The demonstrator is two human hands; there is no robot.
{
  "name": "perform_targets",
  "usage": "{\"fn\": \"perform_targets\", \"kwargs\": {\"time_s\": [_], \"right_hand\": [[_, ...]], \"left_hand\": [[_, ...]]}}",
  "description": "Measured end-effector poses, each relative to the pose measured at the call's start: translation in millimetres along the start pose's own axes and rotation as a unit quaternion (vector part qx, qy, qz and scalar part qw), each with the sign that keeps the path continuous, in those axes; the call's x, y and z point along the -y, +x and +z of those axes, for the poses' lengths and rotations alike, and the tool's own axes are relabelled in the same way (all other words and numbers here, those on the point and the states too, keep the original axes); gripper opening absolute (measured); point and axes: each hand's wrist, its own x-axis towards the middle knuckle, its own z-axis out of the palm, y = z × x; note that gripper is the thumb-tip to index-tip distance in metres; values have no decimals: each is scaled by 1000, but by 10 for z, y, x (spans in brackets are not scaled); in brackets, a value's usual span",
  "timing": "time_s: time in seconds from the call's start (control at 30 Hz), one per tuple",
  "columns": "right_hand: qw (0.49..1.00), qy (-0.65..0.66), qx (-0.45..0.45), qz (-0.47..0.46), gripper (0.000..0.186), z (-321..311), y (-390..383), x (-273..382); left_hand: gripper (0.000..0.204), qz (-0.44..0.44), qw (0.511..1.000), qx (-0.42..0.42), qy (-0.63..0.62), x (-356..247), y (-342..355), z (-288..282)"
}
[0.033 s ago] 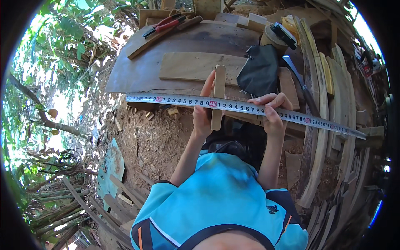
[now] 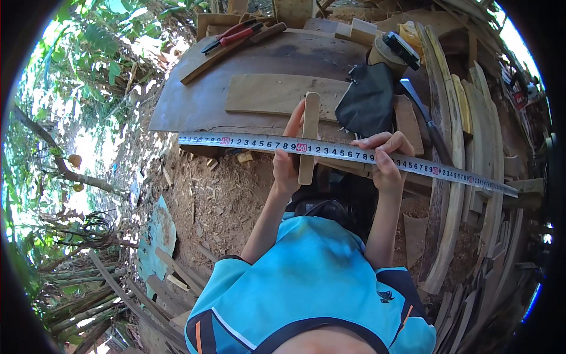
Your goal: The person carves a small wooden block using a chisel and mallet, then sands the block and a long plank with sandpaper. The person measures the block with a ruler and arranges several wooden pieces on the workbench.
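A long white measuring tape blade [image 2: 253, 143] stretches left to right in front of my body. Across it stands a short, round-ended wooden stick [image 2: 311, 112], with the tape running over its face. My left hand [image 2: 287, 168] grips tape and stick together, thumb on the near side and a finger raised behind. To the right, my right hand [image 2: 386, 159] pinches the same tape between thumb and fingers. The tape's right end reaches past the upright planks; its case is not visible.
Beyond my hands is a dark wooden bench [image 2: 194, 112] bearing a flat board [image 2: 265, 94], red-handled pliers [image 2: 233, 38] and a black cloth [image 2: 367, 97]. A bladed tool [image 2: 421, 106] lies at the right, beside long planks [image 2: 451, 224]. Wood chips cover the ground [image 2: 218, 206].
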Motion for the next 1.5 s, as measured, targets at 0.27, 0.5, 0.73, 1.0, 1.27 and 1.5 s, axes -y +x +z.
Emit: {"fn": "perform_targets", "kwargs": {"time_s": [0.27, 0.5, 0.73, 1.0, 1.27, 1.5], "right_hand": [[1000, -1, -5, -7, 13, 57, 9, 45], [1000, -12, -1, 0, 13, 32, -6, 39], [1000, -9, 1, -1, 13, 39, -13, 43], [1000, -13, 3, 5, 14, 31, -16, 47], [1000, -12, 4, 13, 15, 21, -23, 15], [1000, -15, -6, 18, 19, 15, -26, 10]], "left_hand": [[112, 2, 1000, 14, 8, -7, 12, -28], [111, 14, 999, -4, 38, -8, -4, -16], [111, 12, 999, 4, 37, -11, -7, -30], [111, 5, 999, 1, 34, 7, -11, -24], [112, 7, 999, -6, 41, 2, -8, -31], [111, 0, 998, 9, 55, 40, -28, -62]]}}
